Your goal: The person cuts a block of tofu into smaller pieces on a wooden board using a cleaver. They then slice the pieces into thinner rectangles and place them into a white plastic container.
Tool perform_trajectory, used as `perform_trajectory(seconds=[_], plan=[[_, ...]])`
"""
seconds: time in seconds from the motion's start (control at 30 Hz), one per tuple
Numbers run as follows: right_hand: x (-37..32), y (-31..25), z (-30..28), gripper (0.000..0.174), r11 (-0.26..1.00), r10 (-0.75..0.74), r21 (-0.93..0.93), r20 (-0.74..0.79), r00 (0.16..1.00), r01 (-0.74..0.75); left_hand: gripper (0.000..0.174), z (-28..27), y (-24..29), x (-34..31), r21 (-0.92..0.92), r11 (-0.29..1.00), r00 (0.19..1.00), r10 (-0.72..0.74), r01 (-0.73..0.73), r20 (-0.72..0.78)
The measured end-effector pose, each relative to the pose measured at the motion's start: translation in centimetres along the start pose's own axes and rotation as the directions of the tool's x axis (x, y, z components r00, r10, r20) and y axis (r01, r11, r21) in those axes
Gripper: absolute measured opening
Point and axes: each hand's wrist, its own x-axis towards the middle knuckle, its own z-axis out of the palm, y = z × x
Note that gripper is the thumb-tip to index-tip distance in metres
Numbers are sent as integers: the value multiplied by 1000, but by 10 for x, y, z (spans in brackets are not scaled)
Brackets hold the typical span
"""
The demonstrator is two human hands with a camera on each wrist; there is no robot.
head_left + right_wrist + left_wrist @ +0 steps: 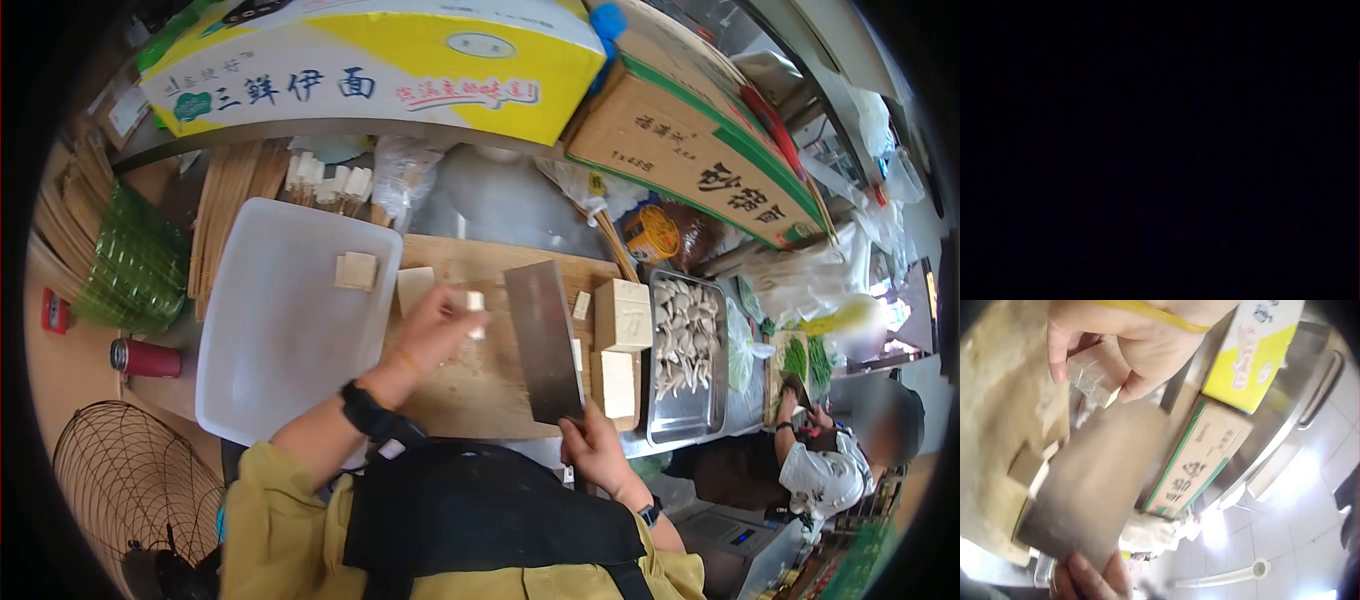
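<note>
My left hand [437, 328] pinches a small piece of white tofu [1099, 370] between thumb and fingers, over the wooden cutting board [480, 400]. The right hand [597, 452] grips the handle of a broad cleaver [543, 340], its blade angled across the board's right half. Beside the left hand lies a flat tofu slab [413, 283], partly covered by it. To the right of the blade sit a large tofu block [623, 314], a pale slab [613, 384] and a small piece [581, 305]. The right wrist view is black.
Left of the board stands a white plastic bin [275, 340] with tofu pieces [356, 270] inside. A metal tray [685, 432] of mushrooms is on the right. Skewers [235, 205] and noodle cartons [380, 85] line the back. Another person [825, 470] works at far right.
</note>
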Motion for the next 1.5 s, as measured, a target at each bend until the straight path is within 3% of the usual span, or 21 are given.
perform_trajectory(seconds=[0.03,0.07,0.13,0.2,0.3,0.4,0.47,0.5,0.53,0.57,0.63,0.67,0.7,0.73,0.77,0.83,0.9,1.1,1.2,1.3,1.5], plan=[[-3,-4,-2,31,1000,-26,-17,-28,999,25,47,-30,0,7,12,994,991,113,-113,-72],[-6,0,-6,29,997,-69,-30,-58,996,68,45,-66,-2,15,140,983,975,145,-121,-170],[-13,-2,-14,35,998,-61,-39,-90,994,58,50,-128,5,22,471,882,887,206,15,-413],[-19,3,-17,45,999,-40,-1,-139,989,40,59,-186,-26,41,565,799,844,147,207,-516],[-22,14,-19,44,996,59,81,-206,977,-44,66,-217,-60,60,572,758,833,70,313,-549],[-27,22,-19,44,998,53,53,-257,965,-41,66,-208,-53,62,742,612,865,181,274,-468],[-30,26,-20,36,997,58,74,-285,957,-38,58,-204,-55,60,860,425,842,319,284,-435],[-31,31,-21,31,996,74,76,-298,952,-54,50,-206,-56,59,897,401,790,483,184,-378],[-33,36,-23,38,998,64,17,-296,953,-61,41,-202,-52,55,927,365,711,630,84,-313],[-33,38,-25,46,997,50,-41,-290,956,-64,36,-179,-33,47,845,533,783,542,-37,-307],[-33,37,-24,44,991,36,-110,-350,936,-79,25,-113,8,24,553,813,898,368,-184,-242],[-32,41,-24,43,992,51,-89,-342,938,-87,23,-77,6,19,287,935,972,232,-211,-42],[-31,47,-22,40,995,69,-42,-340,938,-89,21,-41,3,12,10,989,971,142,-147,190],[-30,45,-22,35,991,56,-94,-343,938,-93,24,-6,6,4,-97,995,938,31,3,345],[-29,42,-21,30,985,41,-145,-344,938,-96,31,25,-1,5,-103,964,901,-189,246,390],[-24,56,-20,27,972,-44,-234,-314,948,-32,39,73,-47,13,19,968,899,-239,249,368],[-23,61,-20,23,954,-98,-299,-297,950,4,48,104,-87,26,17,941,879,-321,337,352],[-20,56,-20,16,929,-148,-369,-297,943,29,40,134,-97,29,52,973,935,-231,226,268],[-18,59,-20,16,932,-135,-362,-298,945,19,37,141,-140,41,145,989,985,-25,1,168],[-17,56,-19,18,936,-106,-352,-305,946,-9,41,138,-130,39,192,981,980,-74,38,183],[-3,73,-8,30,891,-147,-453,-292,945,-1,45,139,-137,41,241,970,983,-25,-21,185]])
